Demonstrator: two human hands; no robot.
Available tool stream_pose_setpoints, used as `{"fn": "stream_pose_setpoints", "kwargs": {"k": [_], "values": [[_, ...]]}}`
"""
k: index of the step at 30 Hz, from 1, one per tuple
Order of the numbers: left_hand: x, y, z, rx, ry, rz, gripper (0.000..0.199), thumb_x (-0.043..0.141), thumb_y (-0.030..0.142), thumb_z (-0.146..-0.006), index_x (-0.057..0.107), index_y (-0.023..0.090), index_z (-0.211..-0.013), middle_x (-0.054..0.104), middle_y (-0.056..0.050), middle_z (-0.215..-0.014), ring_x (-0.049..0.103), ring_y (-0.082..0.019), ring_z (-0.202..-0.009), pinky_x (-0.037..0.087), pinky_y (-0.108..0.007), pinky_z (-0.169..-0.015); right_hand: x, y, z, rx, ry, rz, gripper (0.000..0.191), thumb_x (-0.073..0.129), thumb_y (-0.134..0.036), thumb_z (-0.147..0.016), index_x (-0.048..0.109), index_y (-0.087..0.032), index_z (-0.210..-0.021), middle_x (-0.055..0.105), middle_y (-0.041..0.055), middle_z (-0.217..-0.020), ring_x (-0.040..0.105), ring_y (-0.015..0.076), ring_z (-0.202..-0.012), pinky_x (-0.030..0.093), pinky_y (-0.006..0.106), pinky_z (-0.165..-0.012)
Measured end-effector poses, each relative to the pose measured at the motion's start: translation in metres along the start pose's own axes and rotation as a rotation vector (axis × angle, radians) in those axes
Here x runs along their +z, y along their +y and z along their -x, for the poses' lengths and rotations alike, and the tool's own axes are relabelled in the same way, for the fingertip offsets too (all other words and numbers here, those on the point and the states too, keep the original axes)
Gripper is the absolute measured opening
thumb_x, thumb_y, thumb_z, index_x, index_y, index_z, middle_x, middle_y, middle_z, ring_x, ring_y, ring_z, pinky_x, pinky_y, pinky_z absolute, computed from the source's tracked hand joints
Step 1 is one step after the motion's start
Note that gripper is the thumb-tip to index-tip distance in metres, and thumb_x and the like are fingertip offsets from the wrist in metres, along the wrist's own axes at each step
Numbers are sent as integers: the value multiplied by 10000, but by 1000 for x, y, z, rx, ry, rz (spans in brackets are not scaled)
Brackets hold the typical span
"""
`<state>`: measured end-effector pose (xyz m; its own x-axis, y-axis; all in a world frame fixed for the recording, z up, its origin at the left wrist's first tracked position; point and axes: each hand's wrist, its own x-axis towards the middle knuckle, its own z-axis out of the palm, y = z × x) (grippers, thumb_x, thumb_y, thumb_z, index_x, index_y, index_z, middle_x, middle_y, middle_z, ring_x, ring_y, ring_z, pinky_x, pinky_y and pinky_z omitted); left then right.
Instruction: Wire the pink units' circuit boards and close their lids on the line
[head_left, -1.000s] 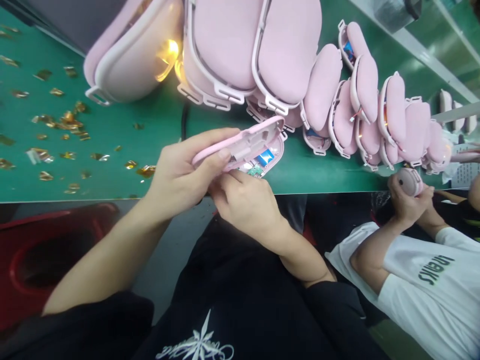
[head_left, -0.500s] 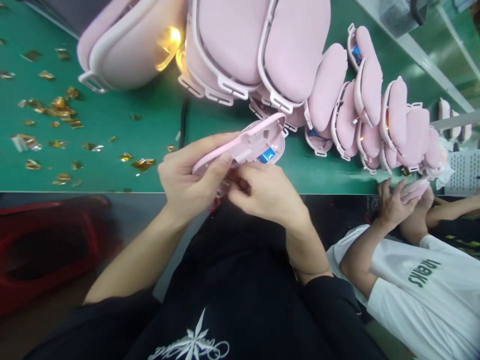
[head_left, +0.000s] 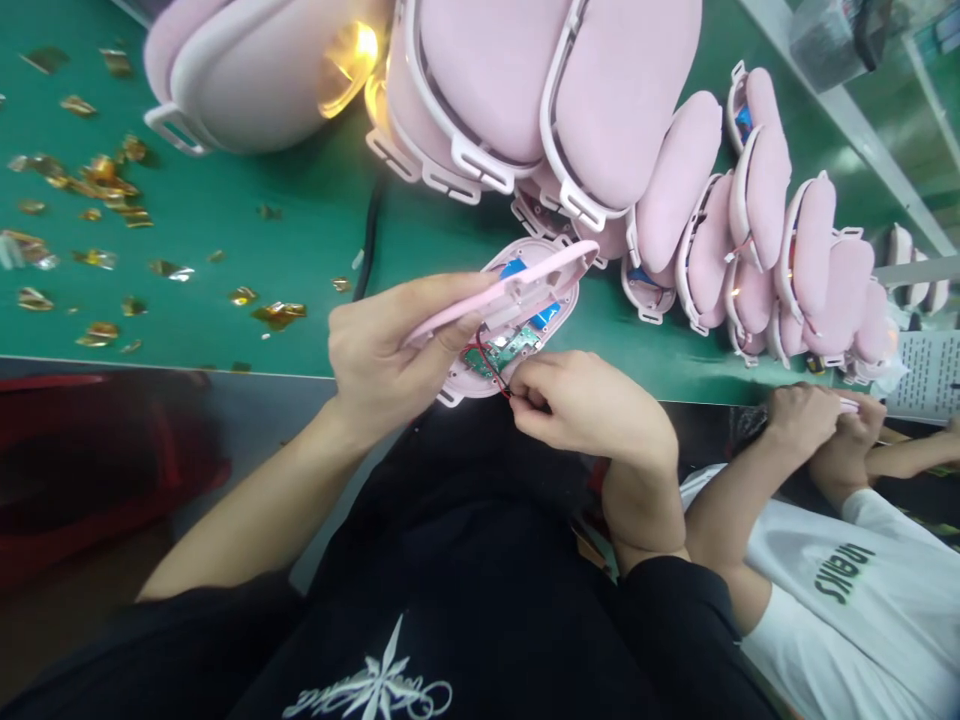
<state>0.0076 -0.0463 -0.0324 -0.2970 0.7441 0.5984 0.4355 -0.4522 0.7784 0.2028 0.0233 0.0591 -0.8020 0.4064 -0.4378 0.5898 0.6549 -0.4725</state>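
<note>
Pinched between thumb and fingers of my left hand is a pink plastic cover, tilted up on its edge. Below and behind it lies the opened pink housing, with a green circuit board and blue battery packs inside. Thin red and black wires run from under the cover across the board. Their lower end reaches the fingertips of my right hand, which is closed on them at the housing's near edge. The exact wire ends are hidden by my fingers.
Several larger pink padded shells stand at the back, and a row of similar units stretches right. Gold foil scraps litter the green table at left. A co-worker's hands hold a pink part at right.
My right hand has moved right and toward me, drawing the wires out from under the cover. The board and both blue packs now show. The co-worker's hands have turned their part.
</note>
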Motion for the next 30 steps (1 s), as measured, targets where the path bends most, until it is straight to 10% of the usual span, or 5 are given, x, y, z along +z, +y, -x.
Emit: {"fn": "stream_pose_setpoints", "kwargs": {"k": [7, 14, 30], "values": [[2, -2, 3, 77, -3, 21, 500, 772, 145, -1020, 715, 397, -1449, 815, 41, -1282, 813, -167, -1120, 682, -251, -1010, -4, 18, -13, -230, -56, -262, 112, 716, -98, -880, 692, -179, -806, 663, -59, -715, 550, 78, -635, 403, 235, -661], [3, -2, 3, 104, 33, -26, 413, 745, 159, -1041, 735, 328, -1418, 822, 7, -1263, 818, -186, -1115, 688, -270, -1006, 19, 38, -19, -328, 570, -124, 163, 571, -172, -1048, 732, -194, -1062, 799, 65, -1063, 727, 191, -1009, 575, 334, -928], [6, -9, -3, 102, 136, -78, 446, 818, 94, -981, 765, 348, -1344, 832, 78, -1198, 816, -144, -1029, 692, -297, -896, 33, 32, -26, -296, 556, -29, 304, 484, -82, -1055, 751, -224, -1082, 805, 60, -1121, 734, 206, -1080, 602, 381, -987]]}}
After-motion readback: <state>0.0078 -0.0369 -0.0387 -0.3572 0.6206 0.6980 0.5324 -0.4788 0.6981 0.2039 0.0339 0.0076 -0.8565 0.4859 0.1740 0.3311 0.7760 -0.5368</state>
